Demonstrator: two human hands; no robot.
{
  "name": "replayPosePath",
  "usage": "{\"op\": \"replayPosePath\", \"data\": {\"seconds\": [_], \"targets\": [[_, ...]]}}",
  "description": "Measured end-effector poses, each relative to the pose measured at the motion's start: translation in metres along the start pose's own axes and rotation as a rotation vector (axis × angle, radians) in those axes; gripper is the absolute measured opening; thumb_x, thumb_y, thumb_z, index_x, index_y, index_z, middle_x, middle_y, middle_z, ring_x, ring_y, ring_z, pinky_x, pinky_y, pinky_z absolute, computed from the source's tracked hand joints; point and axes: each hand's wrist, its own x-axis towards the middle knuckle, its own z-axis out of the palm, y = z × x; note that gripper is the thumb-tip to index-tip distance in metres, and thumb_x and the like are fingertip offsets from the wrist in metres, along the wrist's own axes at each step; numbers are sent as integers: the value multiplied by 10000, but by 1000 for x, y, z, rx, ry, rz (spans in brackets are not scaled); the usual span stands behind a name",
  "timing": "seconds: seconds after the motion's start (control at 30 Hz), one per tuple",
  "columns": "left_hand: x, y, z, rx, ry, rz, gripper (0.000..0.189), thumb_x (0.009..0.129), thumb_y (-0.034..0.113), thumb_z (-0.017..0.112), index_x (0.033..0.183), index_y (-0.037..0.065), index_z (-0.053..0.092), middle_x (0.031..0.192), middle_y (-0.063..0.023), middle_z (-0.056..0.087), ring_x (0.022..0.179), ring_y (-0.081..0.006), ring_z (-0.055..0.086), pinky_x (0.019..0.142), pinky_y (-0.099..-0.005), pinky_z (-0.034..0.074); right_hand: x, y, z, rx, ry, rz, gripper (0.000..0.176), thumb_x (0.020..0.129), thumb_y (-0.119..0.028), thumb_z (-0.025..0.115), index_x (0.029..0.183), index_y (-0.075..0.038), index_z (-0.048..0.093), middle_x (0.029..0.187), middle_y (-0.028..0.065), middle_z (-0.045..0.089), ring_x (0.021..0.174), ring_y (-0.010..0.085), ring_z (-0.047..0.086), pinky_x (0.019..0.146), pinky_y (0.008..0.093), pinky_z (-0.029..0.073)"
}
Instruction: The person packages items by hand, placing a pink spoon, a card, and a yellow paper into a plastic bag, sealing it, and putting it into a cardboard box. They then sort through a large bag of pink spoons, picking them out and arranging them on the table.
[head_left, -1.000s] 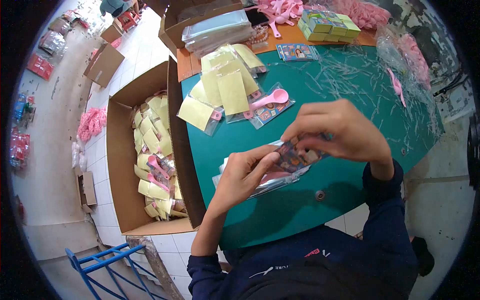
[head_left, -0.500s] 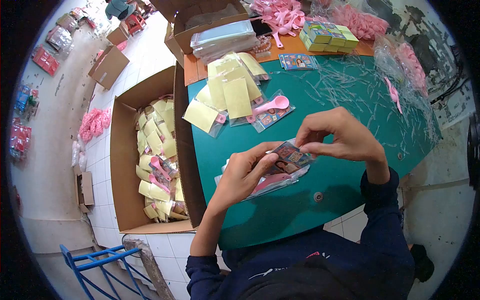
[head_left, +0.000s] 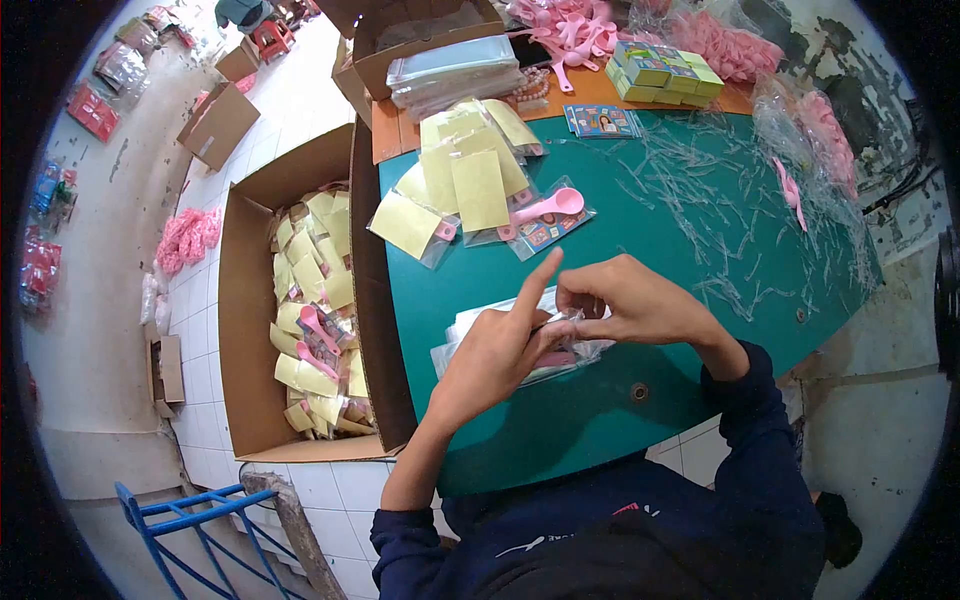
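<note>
Over the near part of the green table point(head_left: 520, 440), my left hand point(head_left: 492, 352) and my right hand point(head_left: 635, 300) meet at the fingertips. Both pinch a clear plastic bag point(head_left: 590, 350); its contents are mostly hidden by my fingers. My left index finger points up, off the bag. Below my hands lies a stack of clear bags point(head_left: 442, 358) with something pink showing through. Farther back, a pile of filled packets with yellow cards point(head_left: 480, 190) sits beside a packet with a pink spoon point(head_left: 555, 205).
A large carton point(head_left: 240, 340) of filled packets stands left of the table. At the back are empty bags point(head_left: 455, 72), loose pink spoons point(head_left: 580, 40), stacked card bundles point(head_left: 660, 75) and a few cards point(head_left: 605, 122). Plastic strips point(head_left: 700, 190) litter the right side. A person point(head_left: 240, 12) is far back.
My right hand has moved down and left to meet my left hand. My left index finger has lifted, and the printed card seen before is now covered by my hands.
</note>
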Motion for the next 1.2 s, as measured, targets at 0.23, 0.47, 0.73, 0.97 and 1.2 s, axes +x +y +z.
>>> {"op": "replayPosePath", "data": {"seconds": [0.23,0.47,0.73,0.97,1.2], "targets": [[-1,3,16,-19,239,-117,892,818,185,649,1417,99,-6,732,-190,628,668,-330,642,569,-400,488,5,5,18,2,108,-67,245,712,-112,694,892,-13,561,791,89,596,675,185,600,604,292,500],[-7,-18,11,-133,232,-98,898,835,266,632,1411,98,-36,832,-197,633,662,-297,647,604,-368,509,0,11,18,58,-71,-11,212,717,-100,669,908,-18,628,838,123,633,718,202,615,620,299,498],[-24,-26,-17,-114,-102,-232,347,828,201,648,1085,-9,546,716,-69,655,640,-107,616,579,-252,479,-6,43,14,662,-78,175,109,778,-58,635,863,0,601,793,20,609,720,67,552,638,213,463],[-23,-30,-11,-352,-49,-253,180,829,101,633,946,-35,623,761,-63,664,679,-79,621,600,-226,502,-5,50,20,618,-174,149,145,760,-44,644,888,-10,584,794,-5,592,732,54,544,641,211,452],[-22,-32,-8,-364,-42,-262,178,828,103,636,947,-29,629,783,-65,667,693,-90,630,617,-234,510,-5,47,24,698,-174,169,154,758,-66,659,890,-9,602,793,-8,600,723,46,540,640,215,450]]}}
